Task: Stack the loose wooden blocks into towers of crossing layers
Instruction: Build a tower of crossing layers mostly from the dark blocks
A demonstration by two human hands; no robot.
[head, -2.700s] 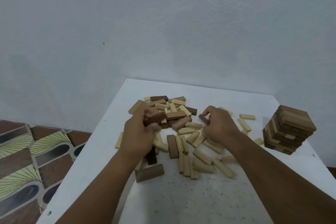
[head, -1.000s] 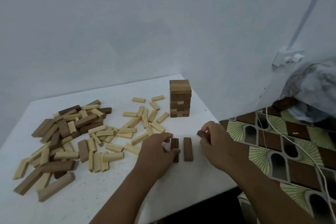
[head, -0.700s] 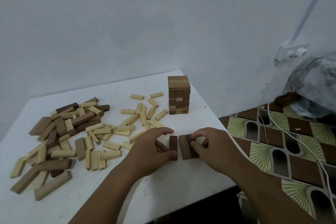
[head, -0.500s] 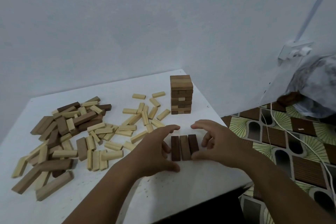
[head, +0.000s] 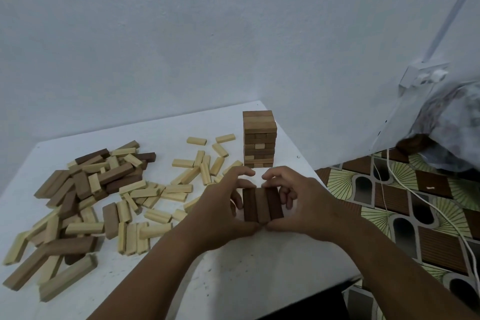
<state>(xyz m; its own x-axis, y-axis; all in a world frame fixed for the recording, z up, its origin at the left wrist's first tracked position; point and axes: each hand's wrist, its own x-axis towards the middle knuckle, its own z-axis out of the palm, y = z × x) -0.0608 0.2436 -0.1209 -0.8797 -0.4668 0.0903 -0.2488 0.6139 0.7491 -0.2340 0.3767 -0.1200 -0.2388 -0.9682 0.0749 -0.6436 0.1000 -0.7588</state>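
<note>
One finished tower (head: 259, 138) is standing near the table's (head: 233, 273) far right corner. Near the right edge, the left hand (head: 223, 215) and right hand (head: 298, 205) are cupping and squaring three dark blocks (head: 262, 204), a new tower's first layer. Most loose blocks (head: 98, 197) are lying scattered toward the left edge, waiting.

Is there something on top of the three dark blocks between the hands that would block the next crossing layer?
Nothing visible lies on the three dark blocks. Only the left hand and right hand cup their sides.
</note>
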